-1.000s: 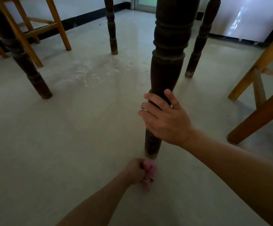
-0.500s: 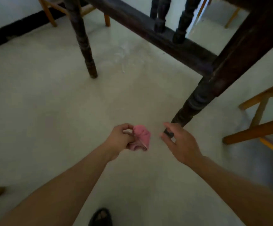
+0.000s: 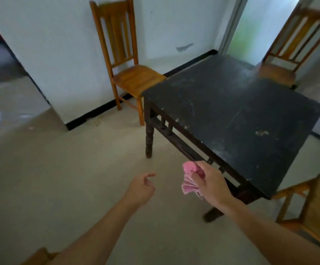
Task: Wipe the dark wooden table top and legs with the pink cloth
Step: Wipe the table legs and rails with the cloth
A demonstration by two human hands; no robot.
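Note:
The dark wooden table [image 3: 231, 104] stands at the right, its scuffed top seen from above with pale dust marks. Its turned left leg [image 3: 149, 138] and near leg [image 3: 213, 214] show below the spindled rail. My right hand [image 3: 210, 185] holds the crumpled pink cloth [image 3: 189, 178] in the air just in front of the table's near rail. My left hand [image 3: 142, 188] hangs over the floor to the left of the cloth, fingers loosely curled and holding nothing.
A light wooden chair [image 3: 124, 66] stands against the white wall behind the table's left corner. Another chair [image 3: 289, 54] sits at the far right, a third [image 3: 312, 213] at the near right. Pale floor stretches to the left, with a doorway [image 3: 2, 73].
The view has risen from floor level beside the table leg to above the table top. The pink cloth has passed from my left hand to my right hand, which left the leg.

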